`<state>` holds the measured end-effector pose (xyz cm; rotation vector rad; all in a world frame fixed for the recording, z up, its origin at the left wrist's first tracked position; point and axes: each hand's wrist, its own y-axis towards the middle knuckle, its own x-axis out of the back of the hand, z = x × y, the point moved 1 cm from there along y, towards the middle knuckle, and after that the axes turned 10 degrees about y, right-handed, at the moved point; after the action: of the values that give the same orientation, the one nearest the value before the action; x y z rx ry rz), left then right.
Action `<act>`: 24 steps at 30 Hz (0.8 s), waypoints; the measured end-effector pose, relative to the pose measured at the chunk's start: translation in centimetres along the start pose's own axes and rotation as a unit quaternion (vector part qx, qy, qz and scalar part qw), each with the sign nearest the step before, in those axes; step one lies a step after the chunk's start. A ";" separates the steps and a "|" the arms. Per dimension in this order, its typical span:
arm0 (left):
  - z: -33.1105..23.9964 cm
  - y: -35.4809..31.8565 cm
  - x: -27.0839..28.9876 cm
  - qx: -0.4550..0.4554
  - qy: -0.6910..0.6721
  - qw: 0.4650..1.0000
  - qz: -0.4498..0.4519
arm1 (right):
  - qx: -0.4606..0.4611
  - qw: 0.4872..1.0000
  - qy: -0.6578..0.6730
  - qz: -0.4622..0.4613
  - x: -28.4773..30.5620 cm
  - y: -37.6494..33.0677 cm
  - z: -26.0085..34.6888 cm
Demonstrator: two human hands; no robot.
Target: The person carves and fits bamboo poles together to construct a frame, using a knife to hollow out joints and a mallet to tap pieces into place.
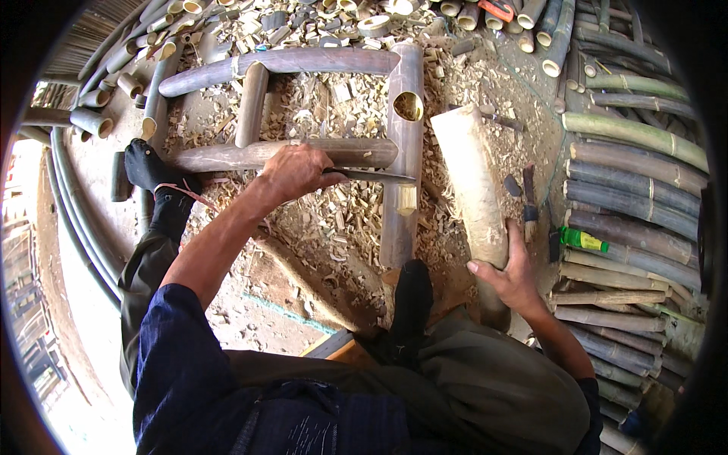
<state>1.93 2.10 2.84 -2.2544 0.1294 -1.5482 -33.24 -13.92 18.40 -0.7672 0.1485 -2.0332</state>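
My left hand (296,173) is closed around the hidden handle of a chisel (371,176). Its narrow dark blade lies nearly level, with the tip over a thick bamboo post (406,144). Just below the tip, a pale rectangular cut (407,200) shows in the post, and a round hole (408,107) opens higher up. Two bamboo rails, an upper one (280,64) and a lower one (227,157), run left from the post, with a short crosspiece (252,106) between them. My right hand (509,267) wraps the lower part of a thick pale wooden club (470,174).
Wood chips cover the ground around the frame. My socked feet rest at the post's near end (412,292) and at the far left (144,163). Stacked bamboo poles (637,197) line the right, with a green-wrapped item (585,240) beside them. Cut bamboo tubes (91,121) lie upper left.
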 end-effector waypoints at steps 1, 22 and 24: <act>-0.3 0.0 0.1 0.011 0.009 1.000 0.005 | -0.021 0.999 -0.028 0.005 -0.4 -0.3 -0.5; 0.9 0.4 -1.2 -0.005 0.004 1.000 0.010 | 0.129 0.991 -0.012 -0.042 0.5 2.4 6.9; 0.7 0.6 -0.9 -0.004 0.009 1.000 0.020 | 0.029 0.998 -0.041 0.029 -1.5 1.7 3.0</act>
<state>2.28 2.03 1.66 -2.2311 0.1849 -1.5512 -29.75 -13.10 19.48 -0.8002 0.0633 -1.9398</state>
